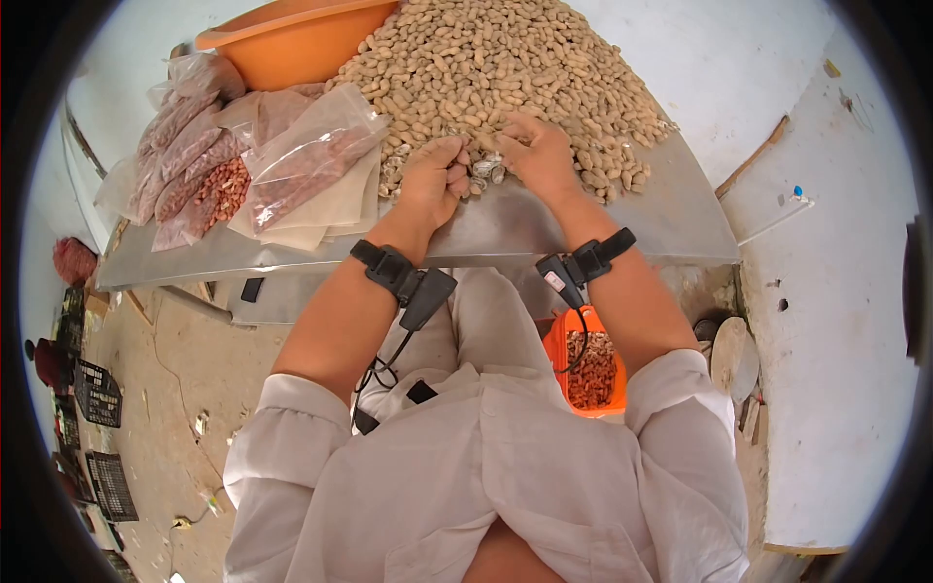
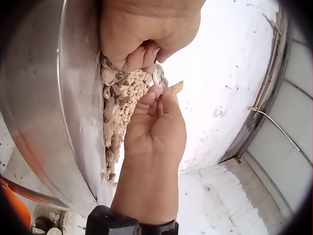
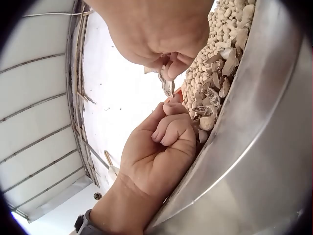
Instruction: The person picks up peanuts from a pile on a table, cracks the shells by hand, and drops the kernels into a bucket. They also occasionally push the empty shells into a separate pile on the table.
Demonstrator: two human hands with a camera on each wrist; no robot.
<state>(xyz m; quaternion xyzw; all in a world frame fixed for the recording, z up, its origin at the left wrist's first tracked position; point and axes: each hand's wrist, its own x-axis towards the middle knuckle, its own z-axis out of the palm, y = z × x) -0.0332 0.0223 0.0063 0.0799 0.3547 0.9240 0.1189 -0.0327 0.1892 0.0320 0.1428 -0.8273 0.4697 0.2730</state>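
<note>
My right hand (image 1: 540, 163) pinches an opened peanut shell (image 3: 167, 87) between thumb and fingers; its pale inside shows in both wrist views. A tan bit of shell (image 2: 178, 87) sticks out past that thumb. Close by, my left hand (image 1: 432, 180) has its fingers curled into the palm, its thumb tip right at the opened shell's end. Whatever those curled fingers enclose is hidden. Both hands are at the near edge of a big heap of unshelled peanuts (image 1: 505, 68). Several empty shells (image 1: 486, 170) lie on the metal table (image 1: 496, 228) between them.
Clear bags of shelled red peanuts (image 1: 316, 160) lie on the table's left side. Behind them, an orange basin (image 1: 292, 44) leans by the heap. Below the table, an orange container (image 1: 590, 374) holds reddish pieces. Black crates (image 1: 112, 486) stand on the floor at left.
</note>
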